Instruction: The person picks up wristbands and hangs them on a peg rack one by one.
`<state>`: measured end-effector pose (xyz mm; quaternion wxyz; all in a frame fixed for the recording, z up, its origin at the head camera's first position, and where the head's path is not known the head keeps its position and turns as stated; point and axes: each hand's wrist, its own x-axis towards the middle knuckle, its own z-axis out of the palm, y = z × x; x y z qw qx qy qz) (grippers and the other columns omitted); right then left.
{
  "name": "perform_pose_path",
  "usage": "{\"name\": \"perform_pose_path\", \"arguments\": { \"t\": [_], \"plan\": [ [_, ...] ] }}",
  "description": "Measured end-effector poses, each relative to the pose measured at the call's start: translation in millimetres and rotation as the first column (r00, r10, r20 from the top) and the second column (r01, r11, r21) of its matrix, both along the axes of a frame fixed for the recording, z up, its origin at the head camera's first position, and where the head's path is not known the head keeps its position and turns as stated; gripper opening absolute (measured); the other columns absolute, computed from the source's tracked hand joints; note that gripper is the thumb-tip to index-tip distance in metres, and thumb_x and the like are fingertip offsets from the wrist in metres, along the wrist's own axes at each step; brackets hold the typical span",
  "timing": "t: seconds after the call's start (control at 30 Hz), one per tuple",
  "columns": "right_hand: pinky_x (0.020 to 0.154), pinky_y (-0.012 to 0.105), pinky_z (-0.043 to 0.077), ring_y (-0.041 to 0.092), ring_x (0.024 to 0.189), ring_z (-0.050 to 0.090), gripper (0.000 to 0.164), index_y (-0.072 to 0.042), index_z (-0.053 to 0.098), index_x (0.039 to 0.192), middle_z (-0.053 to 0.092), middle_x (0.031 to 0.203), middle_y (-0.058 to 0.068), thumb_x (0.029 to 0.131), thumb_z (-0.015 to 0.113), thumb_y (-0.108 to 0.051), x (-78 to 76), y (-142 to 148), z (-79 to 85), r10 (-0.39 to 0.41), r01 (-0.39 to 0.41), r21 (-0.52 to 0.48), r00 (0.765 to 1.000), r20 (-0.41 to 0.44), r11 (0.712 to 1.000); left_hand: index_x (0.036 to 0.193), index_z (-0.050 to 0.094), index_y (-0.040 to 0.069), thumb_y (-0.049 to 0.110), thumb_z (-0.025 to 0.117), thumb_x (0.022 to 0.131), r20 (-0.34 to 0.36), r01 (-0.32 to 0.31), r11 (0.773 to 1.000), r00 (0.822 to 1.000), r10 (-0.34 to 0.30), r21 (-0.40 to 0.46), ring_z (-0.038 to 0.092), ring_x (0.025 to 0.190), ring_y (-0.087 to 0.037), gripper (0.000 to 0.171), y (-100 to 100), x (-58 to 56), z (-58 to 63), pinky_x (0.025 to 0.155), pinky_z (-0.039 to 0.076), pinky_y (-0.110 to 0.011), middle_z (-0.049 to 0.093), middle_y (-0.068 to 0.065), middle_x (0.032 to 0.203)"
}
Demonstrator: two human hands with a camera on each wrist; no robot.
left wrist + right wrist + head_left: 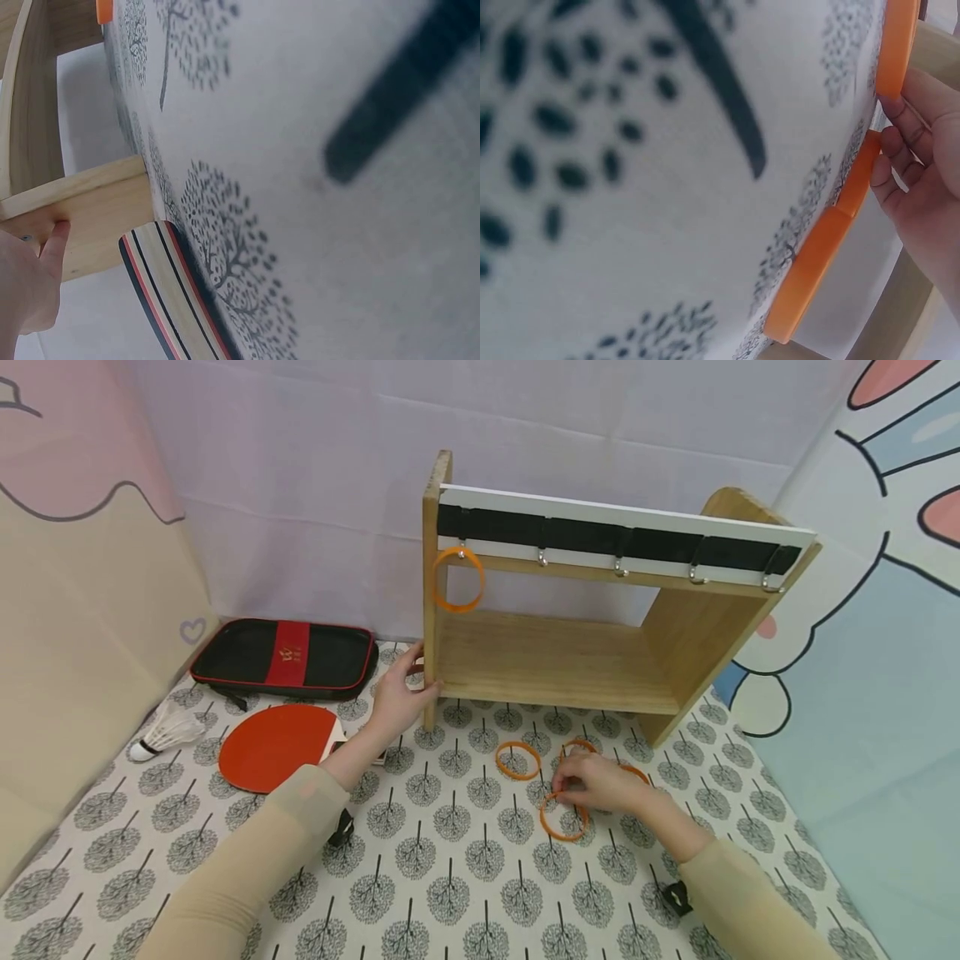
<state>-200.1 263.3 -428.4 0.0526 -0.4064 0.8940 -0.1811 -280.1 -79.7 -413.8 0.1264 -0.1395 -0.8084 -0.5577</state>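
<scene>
Orange round ring with a flat, smooth band (561, 837) is on the white cloth with dark tree print (450, 893), in front of the light wooden rack with a white-and-black hook strip (558, 681). My right hand (596, 781) has thumb and finger together on the far edge of this ring, pinching it; whether it is off the cloth, I cannot tell. My left hand (405, 693) is clamped on the rack's left side panel, and I judge such support useful, because the rack could shift.

For a clean lift, I think it is better to hold only a small part of the band, so that the opening is free, and to raise it straight. Three other orange rings (517, 777) lie near, two partly behind my hand, so my fingers should not drag them. One more orange ring (460, 609) hangs on the leftmost silver hook (462, 545).
</scene>
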Motion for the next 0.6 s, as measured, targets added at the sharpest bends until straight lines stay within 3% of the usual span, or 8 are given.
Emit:
{"name": "perform_pose_path", "arguments": {
  "t": [0.23, 0.43, 0.6],
  "plan": [
    [0.066, 0.021, 0.046, 0.003, 0.075, 0.046, 0.007, -0.022, 0.064, 0.083, 0.058, 0.080, -0.018, 0.084, 0.071, -0.020, -0.4, -0.4, 1.5, -0.031, 0.031, 0.003, 0.999, 0.030, 1.000, 0.148, 0.032, 0.020, 0.012, 0.069, 0.083, 0.002, 0.004, 1.000, 1.000, -0.004, 0.003, 0.053, 0.119, -0.026, 0.075, 0.5, 0.9, 0.6, 0.082, 0.058, -0.030, 0.043, -0.004, 0.144],
    [0.059, 0.017, 0.050, 0.001, 0.072, 0.051, 0.004, -0.016, 0.065, 0.085, 0.060, 0.081, -0.011, 0.086, 0.069, -0.015, -2.1, 0.5, 5.1, -0.034, 0.039, -0.045, 0.993, 0.110, 0.998, 0.148, 0.032, 0.021, 0.012, 0.070, 0.082, 0.013, 0.003, 1.000, 1.000, -0.003, 0.010, 0.052, 0.120, -0.025, 0.076, -0.2, -0.3, 0.0, 0.082, 0.058, -0.030, 0.043, -0.004, 0.144],
    [0.056, 0.017, 0.050, 0.000, 0.066, 0.051, 0.005, -0.015, 0.065, 0.085, 0.060, 0.079, -0.010, 0.085, 0.070, -0.013, -0.7, -2.8, 12.2, -0.042, 0.050, -0.067, 0.993, 0.115, 0.996, 0.148, 0.033, 0.020, 0.012, 0.070, 0.083, 0.013, 0.000, 1.000, 1.000, 0.000, 0.006, 0.052, 0.120, -0.026, 0.075, -0.2, -0.4, 0.0, 0.083, 0.058, -0.030, 0.043, -0.004, 0.144]
  ]
}}
